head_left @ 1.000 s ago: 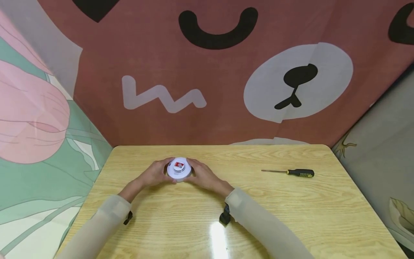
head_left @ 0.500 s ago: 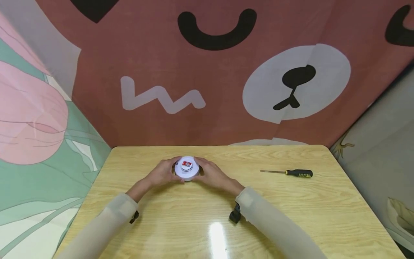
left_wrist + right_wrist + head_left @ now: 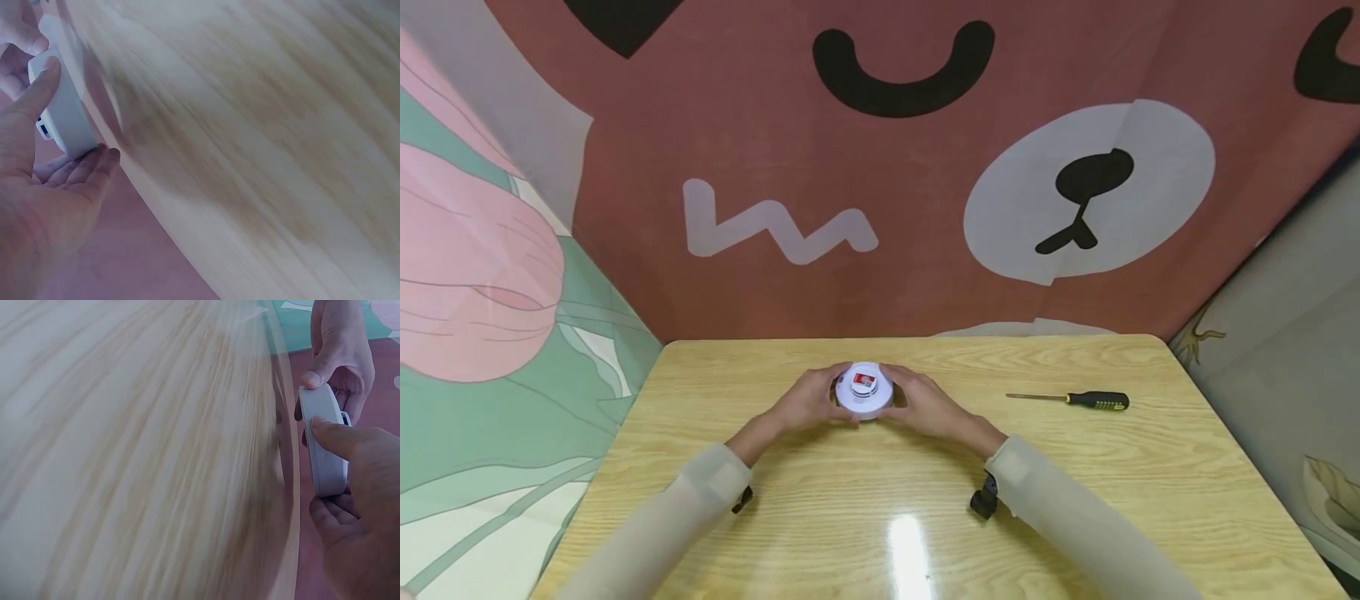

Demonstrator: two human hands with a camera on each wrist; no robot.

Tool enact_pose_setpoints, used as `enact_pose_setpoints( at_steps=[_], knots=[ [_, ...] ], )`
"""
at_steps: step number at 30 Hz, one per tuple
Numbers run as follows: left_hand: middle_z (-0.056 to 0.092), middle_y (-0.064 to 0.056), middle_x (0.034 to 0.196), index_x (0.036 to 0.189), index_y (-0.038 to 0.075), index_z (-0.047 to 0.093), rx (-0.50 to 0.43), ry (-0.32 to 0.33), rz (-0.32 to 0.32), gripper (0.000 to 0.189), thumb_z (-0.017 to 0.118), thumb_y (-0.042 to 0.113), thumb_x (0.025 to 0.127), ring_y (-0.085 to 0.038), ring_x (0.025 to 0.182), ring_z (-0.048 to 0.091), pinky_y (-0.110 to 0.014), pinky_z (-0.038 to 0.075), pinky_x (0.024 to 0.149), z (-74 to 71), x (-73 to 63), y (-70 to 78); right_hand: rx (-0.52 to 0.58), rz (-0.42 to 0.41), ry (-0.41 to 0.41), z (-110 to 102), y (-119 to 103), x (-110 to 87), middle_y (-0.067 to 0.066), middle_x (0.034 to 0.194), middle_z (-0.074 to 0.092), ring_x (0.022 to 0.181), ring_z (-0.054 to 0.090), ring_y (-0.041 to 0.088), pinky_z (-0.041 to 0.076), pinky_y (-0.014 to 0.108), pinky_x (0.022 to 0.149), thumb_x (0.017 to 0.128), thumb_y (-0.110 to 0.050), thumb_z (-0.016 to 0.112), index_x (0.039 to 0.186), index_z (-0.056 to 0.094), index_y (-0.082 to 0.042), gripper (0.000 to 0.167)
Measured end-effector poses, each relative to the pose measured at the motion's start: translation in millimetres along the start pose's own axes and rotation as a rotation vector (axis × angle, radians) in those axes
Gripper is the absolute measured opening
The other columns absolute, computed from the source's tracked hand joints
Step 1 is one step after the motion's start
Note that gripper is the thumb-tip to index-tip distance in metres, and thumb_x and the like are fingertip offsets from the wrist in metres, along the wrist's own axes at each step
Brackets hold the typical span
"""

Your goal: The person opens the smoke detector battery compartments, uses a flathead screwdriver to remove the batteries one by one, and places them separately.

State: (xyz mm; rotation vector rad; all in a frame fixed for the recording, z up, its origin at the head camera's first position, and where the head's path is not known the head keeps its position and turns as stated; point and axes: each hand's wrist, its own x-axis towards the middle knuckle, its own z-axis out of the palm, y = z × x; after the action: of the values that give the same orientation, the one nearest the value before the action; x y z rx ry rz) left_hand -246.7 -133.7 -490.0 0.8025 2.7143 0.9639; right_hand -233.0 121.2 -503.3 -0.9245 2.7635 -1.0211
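A round white smoke detector (image 3: 865,403) with a red-and-white label on its raised centre is held between both hands over the far part of the table. My left hand (image 3: 811,397) grips its left side, thumb on the near rim and fingers round the far side. On the opposite side my right hand (image 3: 929,403) grips it the same way. In the left wrist view the detector (image 3: 70,115) shows edge-on, the left thumb (image 3: 47,84) pressed to its side. The right wrist view shows the detector (image 3: 326,450) between both thumbs and the fingers beneath.
A screwdriver (image 3: 1097,401) with a black and yellow handle lies on the wooden table (image 3: 820,517) to the right, its shaft pointing left. Behind the table's far edge hangs a reddish printed cloth (image 3: 910,292). Patterned cloths flank both sides.
Both hands have carried the smoke detector to the right along the far part of the table, keeping their grip. The screwdriver has stayed in place.
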Motion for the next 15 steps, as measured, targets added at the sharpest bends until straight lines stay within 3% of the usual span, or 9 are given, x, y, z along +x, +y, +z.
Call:
enact_pose_setpoints(
  at_steps=[9,15],
  knots=[
    [0.065,-0.019,0.142,0.153,-0.006,0.049,0.012,-0.003,0.001,0.099,0.099,0.029,0.076,-0.027,0.13,0.064,-0.041,0.052,0.11,15.1,14.0,16.9,0.003,-0.015,0.012,-16,12,-19.0,0.022,0.16,0.048,0.149,0.046,0.037,0.039,0.051,0.121,0.092,-0.031,0.086,0.159,0.044,0.003,0.086],
    [0.065,-0.018,0.144,0.154,-0.006,0.048,0.013,-0.026,0.04,0.097,0.097,0.03,0.079,-0.026,0.131,0.063,-0.04,0.052,0.109,22.5,24.2,29.0,0.004,-0.024,0.028,-25,23,-29.3,0.021,0.158,0.051,0.147,0.048,0.037,0.04,0.051,0.121,0.091,-0.03,0.087,0.157,0.046,0.003,0.084]
  ],
)
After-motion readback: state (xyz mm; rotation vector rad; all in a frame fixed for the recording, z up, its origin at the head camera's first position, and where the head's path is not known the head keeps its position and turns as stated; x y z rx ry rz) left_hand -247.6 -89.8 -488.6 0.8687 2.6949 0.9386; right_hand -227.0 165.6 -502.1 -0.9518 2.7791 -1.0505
